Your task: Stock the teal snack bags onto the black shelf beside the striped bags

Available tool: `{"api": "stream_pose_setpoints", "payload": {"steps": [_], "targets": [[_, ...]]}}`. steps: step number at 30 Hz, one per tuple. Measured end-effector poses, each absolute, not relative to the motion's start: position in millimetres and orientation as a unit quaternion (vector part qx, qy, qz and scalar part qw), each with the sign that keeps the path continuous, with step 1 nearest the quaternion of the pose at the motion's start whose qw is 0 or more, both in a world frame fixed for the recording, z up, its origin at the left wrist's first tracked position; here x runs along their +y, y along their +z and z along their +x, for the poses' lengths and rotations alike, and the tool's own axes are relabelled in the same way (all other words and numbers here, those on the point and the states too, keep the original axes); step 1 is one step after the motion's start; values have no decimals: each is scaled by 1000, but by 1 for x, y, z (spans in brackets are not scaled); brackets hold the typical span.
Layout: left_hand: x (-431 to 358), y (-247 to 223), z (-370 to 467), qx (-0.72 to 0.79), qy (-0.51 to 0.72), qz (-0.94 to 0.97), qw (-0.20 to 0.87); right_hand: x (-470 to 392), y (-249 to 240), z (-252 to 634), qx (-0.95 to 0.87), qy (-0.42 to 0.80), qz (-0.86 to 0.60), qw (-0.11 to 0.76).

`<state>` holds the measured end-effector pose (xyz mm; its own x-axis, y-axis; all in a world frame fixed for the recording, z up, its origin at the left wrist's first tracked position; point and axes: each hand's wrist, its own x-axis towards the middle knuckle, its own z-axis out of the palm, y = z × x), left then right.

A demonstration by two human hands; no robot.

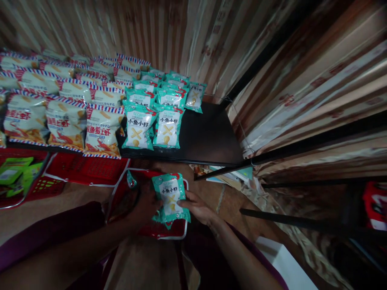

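Note:
A teal snack bag (171, 197) with a white front panel is held upright over a red basket (151, 231). My right hand (196, 204) grips its right edge, thumb across the front. At the bag's left edge, my left hand (147, 207) closes on it, its fingers dark and partly hidden. Part of another teal bag (131, 180) shows inside the basket. On the black shelf (208, 137) above stand rows of similar teal bags (139, 127), and one bag (196, 96) leans at their back right.
Left of the teal bags stand several rows of white bags (102, 131) with striped edges. Red baskets (87, 167) sit below the shelf, one with green packets (18, 171). A black metal bar (302, 145) and striped curtain (272, 80) bound the right. A white box (284, 262) lies lower right.

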<state>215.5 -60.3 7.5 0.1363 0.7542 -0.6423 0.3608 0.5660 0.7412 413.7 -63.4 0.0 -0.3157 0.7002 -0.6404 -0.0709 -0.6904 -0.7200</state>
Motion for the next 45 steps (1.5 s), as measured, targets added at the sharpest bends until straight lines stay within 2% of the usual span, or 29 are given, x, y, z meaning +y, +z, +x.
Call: {"api": "stream_pose_setpoints", "payload": {"steps": [4, 8, 16, 20, 24, 29, 34, 45], "targets": [[-59, 22, 220, 608, 177, 587, 504, -60, 8, 428, -365, 742, -499, 259], [-56, 36, 232, 596, 194, 573, 528, -57, 21, 437, -396, 727, -484, 283], [-27, 74, 270, 544, 355, 536, 539, -39, 63, 447, -382, 597, -535, 460], [4, 87, 299, 525, 443, 531, 496, -12, 83, 455, -354, 528, -566, 525], [42, 98, 331, 506, 496, 566, 421, 38, 97, 466, -330, 510, -543, 581], [94, 114, 361, 544, 494, 577, 355, 114, 99, 473, -330, 515, -523, 594], [139, 122, 376, 628, 450, 556, 306, 174, 88, 471, -350, 471, -570, 575], [181, 112, 389, 703, 406, 511, 283, 229, 74, 463, -421, 385, -630, 527]]}}
